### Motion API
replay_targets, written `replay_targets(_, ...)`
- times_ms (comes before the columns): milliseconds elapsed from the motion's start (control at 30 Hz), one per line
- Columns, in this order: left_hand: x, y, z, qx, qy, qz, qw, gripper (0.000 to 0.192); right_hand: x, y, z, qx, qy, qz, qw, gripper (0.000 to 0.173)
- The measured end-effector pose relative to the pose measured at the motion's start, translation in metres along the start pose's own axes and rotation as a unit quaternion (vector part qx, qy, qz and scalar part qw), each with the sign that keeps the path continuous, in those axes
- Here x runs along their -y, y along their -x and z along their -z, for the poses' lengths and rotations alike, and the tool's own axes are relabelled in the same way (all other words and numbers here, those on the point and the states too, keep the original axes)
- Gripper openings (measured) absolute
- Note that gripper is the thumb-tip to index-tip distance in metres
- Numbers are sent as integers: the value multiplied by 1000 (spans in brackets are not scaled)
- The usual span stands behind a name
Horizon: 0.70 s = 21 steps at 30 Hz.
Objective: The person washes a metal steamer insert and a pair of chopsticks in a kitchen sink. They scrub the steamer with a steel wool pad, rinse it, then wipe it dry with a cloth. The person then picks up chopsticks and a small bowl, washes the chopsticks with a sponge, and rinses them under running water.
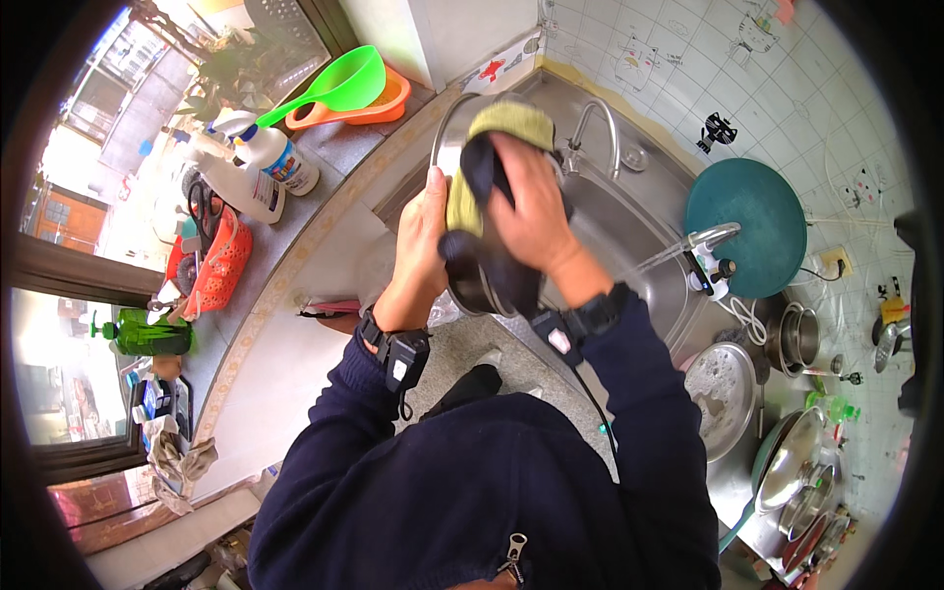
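Note:
My left hand (422, 254) grips the side of a round stainless steel pot (463, 125), its thumb up along the wall. The pot is tilted over the near edge of the steel sink (627, 214). My right hand (532, 203) presses a yellow and black cloth (463, 199) against the pot; the cloth is blurred and covers much of it. A black part, perhaps the pot's handle, shows below the cloth. Water runs from a faucet (712, 234) at the right into the sink.
Left, on the ledge, are a green ladle (354, 81), an orange strainer (394, 99), spray bottles (276, 158), a red basket (221, 273) with scissors and a green pump bottle (151, 332). Right are a teal round lid or board (748, 221), a basin of suds (719, 398), steel bowls (800, 335) and stacked pans (789, 472).

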<state>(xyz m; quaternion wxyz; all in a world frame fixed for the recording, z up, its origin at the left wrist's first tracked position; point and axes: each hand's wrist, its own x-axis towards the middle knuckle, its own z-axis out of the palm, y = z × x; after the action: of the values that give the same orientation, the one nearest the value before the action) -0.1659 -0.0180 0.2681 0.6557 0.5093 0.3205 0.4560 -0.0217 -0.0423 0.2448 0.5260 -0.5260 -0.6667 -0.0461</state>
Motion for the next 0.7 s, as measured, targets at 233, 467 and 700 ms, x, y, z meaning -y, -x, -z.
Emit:
replay_targets(233, -27, 17, 30, 5, 4, 58, 998, 38, -102, -30, -20, -68, -95, -310, 943, 62)
replay_targets(467, -30, 23, 61, -21, 88, 48, 995, 43, -169, 117, -67, 32, -38, -361, 931, 45)
replay_targets(700, -15, 15, 63, -51, 26, 46, 997, 44, 21, 128, -56, -40, -326, -323, 888, 38)
